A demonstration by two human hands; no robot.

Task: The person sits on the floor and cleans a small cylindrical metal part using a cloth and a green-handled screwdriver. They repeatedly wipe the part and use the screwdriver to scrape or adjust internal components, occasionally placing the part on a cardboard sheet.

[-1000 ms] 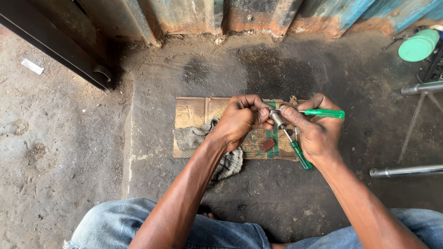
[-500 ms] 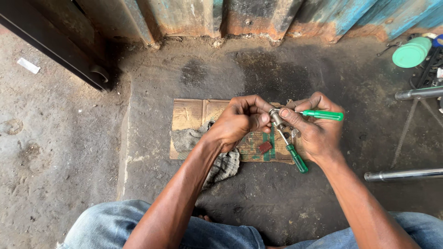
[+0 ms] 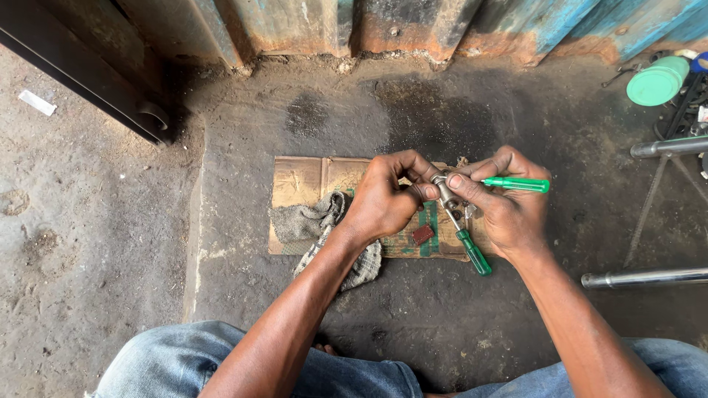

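Note:
My left hand (image 3: 387,199) is closed around a small grey metal part (image 3: 443,189), pinching it between thumb and fingers above a flat piece of cardboard (image 3: 302,180). My right hand (image 3: 509,210) touches the same part with its fingertips and holds a green-handled screwdriver (image 3: 516,184) that points right. A second green-handled screwdriver (image 3: 468,247) lies on the cardboard below the hands. A small dark red piece (image 3: 422,234) rests on the cardboard near my left wrist.
A grey rag (image 3: 317,221) lies on the cardboard's left part. Rusty metal sheeting (image 3: 413,26) lines the far wall. A green round lid (image 3: 656,82) and metal tubes (image 3: 641,278) stand at the right. A dark beam (image 3: 88,81) runs at upper left. My jeans-clad knees (image 3: 155,361) frame the bottom.
The view has shifted slightly. Both hands stay together over the cardboard on the small metal part, with only small finger movements.

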